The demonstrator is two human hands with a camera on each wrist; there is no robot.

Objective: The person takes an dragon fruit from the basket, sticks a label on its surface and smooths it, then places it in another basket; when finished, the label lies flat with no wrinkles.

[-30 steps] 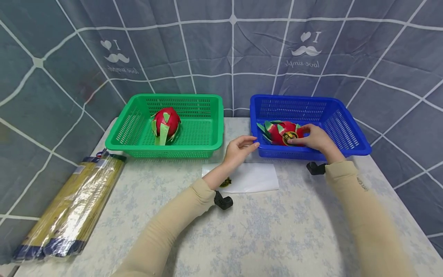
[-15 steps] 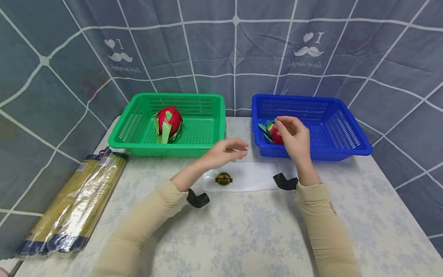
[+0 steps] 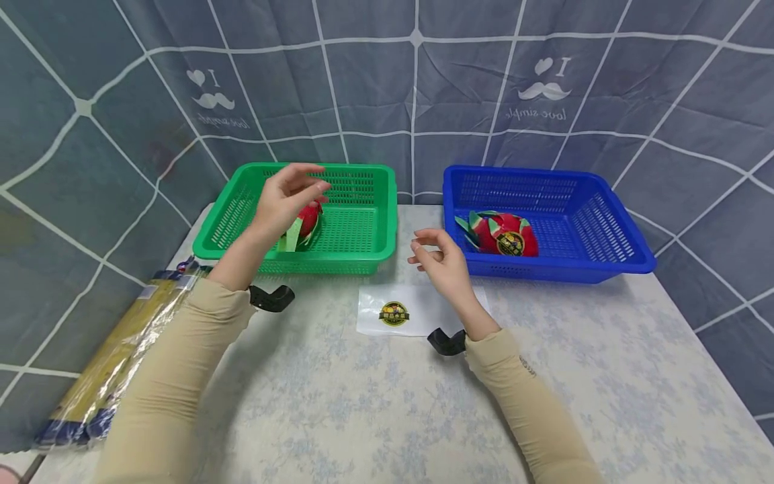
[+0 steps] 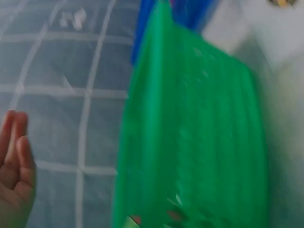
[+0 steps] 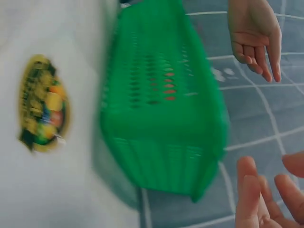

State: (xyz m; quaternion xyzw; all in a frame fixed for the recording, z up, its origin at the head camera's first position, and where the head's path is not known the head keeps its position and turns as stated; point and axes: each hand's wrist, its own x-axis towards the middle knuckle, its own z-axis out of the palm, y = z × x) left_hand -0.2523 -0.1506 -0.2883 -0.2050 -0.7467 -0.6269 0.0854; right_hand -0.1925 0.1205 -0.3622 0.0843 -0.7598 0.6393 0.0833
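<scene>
While a gridded curtain (image 3: 375, 84) backs the floral tabletop (image 3: 357, 410), both hands (image 3: 281, 198) (image 3: 446, 266) hover, fingers (image 3: 300, 171) loosely curved.

Partly covered, partly blurred
The left grip (image 3: 284, 196) hides part of the red fruit (image 3: 310, 220) in the green basket (image 3: 351, 258); the right forearm (image 3: 474, 314) masks some of the white sheet (image 3: 370, 297), the left sleeve (image 3: 172, 376) the yellow packets (image 3: 109, 349). The basket blurs in the left wrist view, the label (image 5: 43, 104) in the right.

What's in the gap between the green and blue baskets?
In the head view, a strip of tabletop, with the right hand showing across its near end. No other object shows there.
</scene>
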